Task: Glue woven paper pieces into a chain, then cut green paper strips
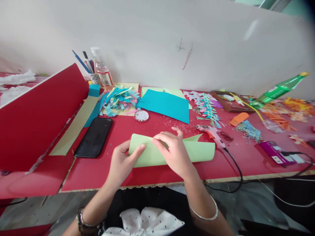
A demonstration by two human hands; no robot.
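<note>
Between my hands a light green sheet of paper (147, 152) is bent over on itself in a loose fold, above the red tabletop. My left hand (123, 159) grips its left end, thumb on the front face and the fingers hidden behind. My right hand (172, 149) pinches the upper edge with thumb and index finger, the other fingers lifted. Beyond it lies a blue sheet (167, 105) on a paler green one. To the right, near the paper's end, rests a pink glue gun (213, 134) with a black cord.
A black phone (94, 137) and paper strips (76, 126) lie left, beside a standing red board (41, 114). Colourful paper scraps (120, 100), a pen cup (94, 78) and a clear bottle (103, 70) are behind. At right are a tilted green bottle (278, 91) and purple power strip (277, 152).
</note>
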